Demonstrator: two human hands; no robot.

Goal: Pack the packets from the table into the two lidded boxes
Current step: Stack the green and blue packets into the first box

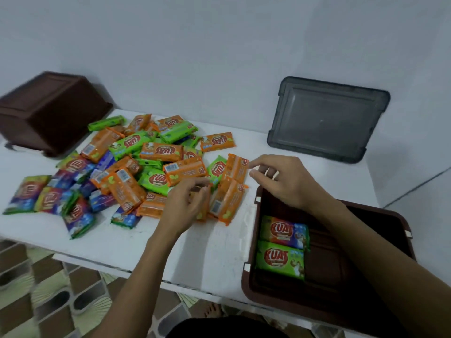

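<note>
Lying heaped, packets [159,152] show orange, green, purple.

Your packets [158,151] wear glossy printed film. The near right brown box [246,284] and far left brown box [48,113] look like smooth, dull plastic; the grey lid [327,118] is smoky, translucent plastic. Your white table [207,252] looks matt.

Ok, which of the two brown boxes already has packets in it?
The open brown box at the near right edge: a multicoloured packet and a green packet lie inside. The other brown box, far left, shows only its outside.
</note>
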